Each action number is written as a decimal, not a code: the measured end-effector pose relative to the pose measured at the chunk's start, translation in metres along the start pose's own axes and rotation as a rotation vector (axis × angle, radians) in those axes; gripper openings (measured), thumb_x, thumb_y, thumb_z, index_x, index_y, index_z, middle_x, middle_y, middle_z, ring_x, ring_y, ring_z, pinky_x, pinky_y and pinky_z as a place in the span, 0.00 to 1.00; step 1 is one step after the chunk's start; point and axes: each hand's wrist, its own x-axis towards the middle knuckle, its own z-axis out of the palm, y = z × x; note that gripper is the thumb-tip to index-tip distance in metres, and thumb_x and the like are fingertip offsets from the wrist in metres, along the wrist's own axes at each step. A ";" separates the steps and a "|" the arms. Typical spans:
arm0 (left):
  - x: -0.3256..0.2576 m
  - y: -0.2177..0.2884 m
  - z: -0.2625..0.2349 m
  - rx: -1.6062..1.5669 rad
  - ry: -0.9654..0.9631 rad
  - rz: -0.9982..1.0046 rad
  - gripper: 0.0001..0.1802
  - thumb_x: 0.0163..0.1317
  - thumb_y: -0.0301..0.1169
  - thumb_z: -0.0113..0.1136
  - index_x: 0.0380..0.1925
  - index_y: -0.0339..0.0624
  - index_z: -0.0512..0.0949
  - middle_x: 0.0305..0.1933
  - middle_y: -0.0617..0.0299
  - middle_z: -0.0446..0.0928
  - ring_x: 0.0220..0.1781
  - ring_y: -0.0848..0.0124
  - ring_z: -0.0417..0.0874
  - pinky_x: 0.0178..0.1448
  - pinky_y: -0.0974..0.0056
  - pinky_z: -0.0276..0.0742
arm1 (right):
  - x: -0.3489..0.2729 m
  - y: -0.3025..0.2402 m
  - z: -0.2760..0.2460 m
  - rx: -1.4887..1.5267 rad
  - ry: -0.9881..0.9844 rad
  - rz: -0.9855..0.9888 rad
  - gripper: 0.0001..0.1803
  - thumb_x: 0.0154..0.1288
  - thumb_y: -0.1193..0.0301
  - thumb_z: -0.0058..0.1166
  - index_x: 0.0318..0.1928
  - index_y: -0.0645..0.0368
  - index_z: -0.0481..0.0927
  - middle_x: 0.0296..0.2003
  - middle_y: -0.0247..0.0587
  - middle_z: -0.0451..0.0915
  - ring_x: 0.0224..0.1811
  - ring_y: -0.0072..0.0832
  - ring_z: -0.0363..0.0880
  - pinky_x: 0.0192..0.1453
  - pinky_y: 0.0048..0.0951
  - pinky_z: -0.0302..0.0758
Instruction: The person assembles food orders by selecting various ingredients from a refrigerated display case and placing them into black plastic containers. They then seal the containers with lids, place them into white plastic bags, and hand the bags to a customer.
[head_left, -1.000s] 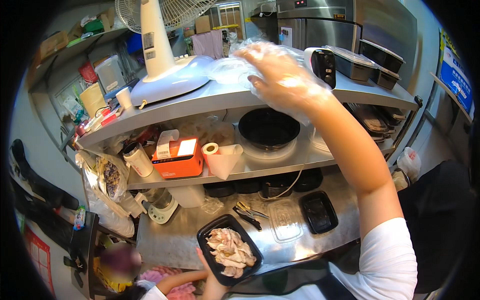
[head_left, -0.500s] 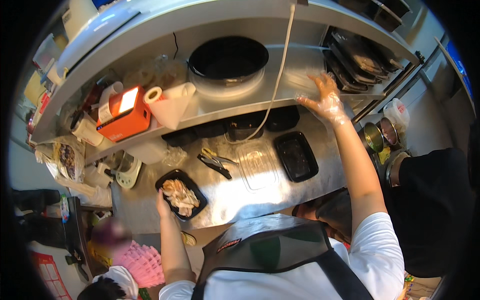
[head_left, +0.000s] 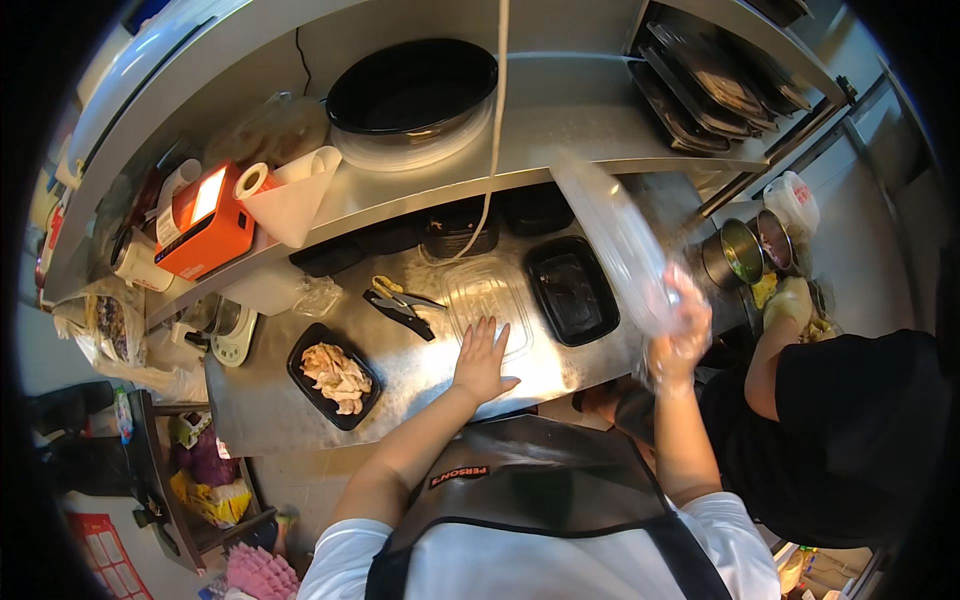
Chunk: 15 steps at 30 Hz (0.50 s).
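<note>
My right hand (head_left: 681,335), in a thin clear glove, grips a clear plastic lid (head_left: 612,238) that tilts up over the steel counter (head_left: 420,375). My left hand (head_left: 483,361) lies flat and open on the counter, its fingers at the near edge of another clear lid (head_left: 484,298). An empty black tray (head_left: 571,289) sits just right of that lid, below the lid I hold. Left of my left hand stands a black tray of cooked meat pieces (head_left: 335,375). Black-handled scissors (head_left: 401,304) lie between the meat tray and the flat lid.
A shelf above holds a large black bowl (head_left: 411,87), an orange box (head_left: 204,222), a paper roll (head_left: 288,196) and stacked black trays (head_left: 702,85). A cord (head_left: 495,120) hangs down to the counter. At the right another person in black (head_left: 820,430) works by metal pots (head_left: 742,251).
My right hand came down from the shelf with a clear lid and now holds it over the counter. My left hand left the meat tray and moved right to rest flat by the clear lid.
</note>
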 end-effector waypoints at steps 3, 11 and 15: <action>-0.022 0.005 0.009 -0.007 -0.117 0.111 0.49 0.47 0.50 0.66 0.68 0.47 0.57 0.69 0.48 0.58 0.73 0.54 0.53 0.74 0.44 0.42 | -0.035 -0.025 -0.016 0.051 0.068 0.144 0.13 0.62 0.73 0.55 0.35 0.55 0.62 0.47 0.53 0.77 0.57 0.49 0.73 0.65 0.52 0.63; -0.106 -0.030 0.021 0.103 -0.008 0.288 0.34 0.55 0.34 0.60 0.64 0.53 0.64 0.57 0.53 0.69 0.64 0.57 0.67 0.71 0.43 0.51 | -0.072 -0.051 -0.027 0.172 0.031 0.384 0.16 0.60 0.76 0.59 0.38 0.55 0.61 0.46 0.52 0.77 0.57 0.46 0.73 0.65 0.48 0.63; -0.087 -0.009 -0.032 -0.493 0.354 -0.107 0.25 0.66 0.33 0.49 0.64 0.50 0.65 0.61 0.50 0.68 0.64 0.56 0.68 0.69 0.45 0.58 | -0.072 -0.059 -0.013 0.218 0.001 0.349 0.18 0.60 0.77 0.60 0.44 0.57 0.64 0.49 0.50 0.77 0.55 0.43 0.75 0.61 0.42 0.68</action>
